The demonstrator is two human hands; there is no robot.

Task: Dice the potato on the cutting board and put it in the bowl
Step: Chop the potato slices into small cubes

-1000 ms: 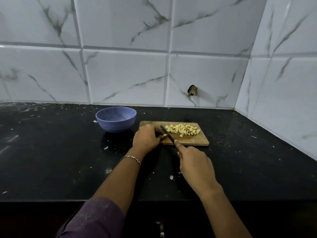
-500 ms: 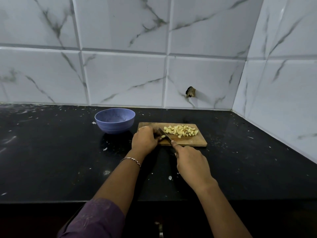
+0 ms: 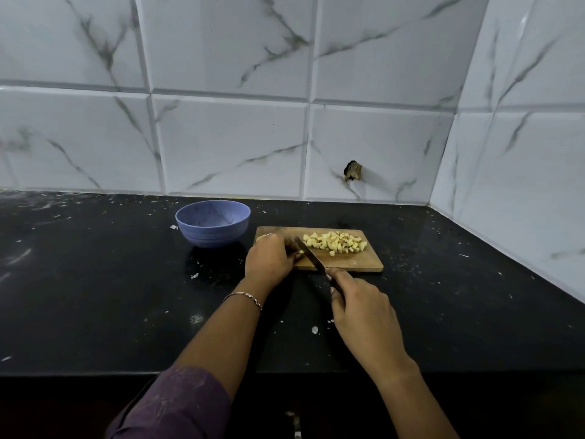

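Observation:
A wooden cutting board [image 3: 357, 263] lies on the black counter. A pile of pale yellow potato dice [image 3: 335, 242] sits on its far right part. My left hand [image 3: 269, 259] curls over a small remaining potato piece [image 3: 301, 252] at the board's left end; most of that piece is hidden under the fingers. My right hand [image 3: 361, 307] grips the handle of a knife [image 3: 310, 256], whose blade lies against the piece beside my left fingertips. A blue bowl [image 3: 212, 228] stands just left of the board and looks empty.
The black counter [image 3: 95, 296] carries white specks and scraps. White marble tile walls close it off at the back and right. A small dark hole [image 3: 353, 170] shows in the back wall. The counter's front edge runs below my forearms.
The knife blade has shifted slightly left against the piece under my left fingers. Both hands stay at the board's left end, and the dice pile is unchanged.

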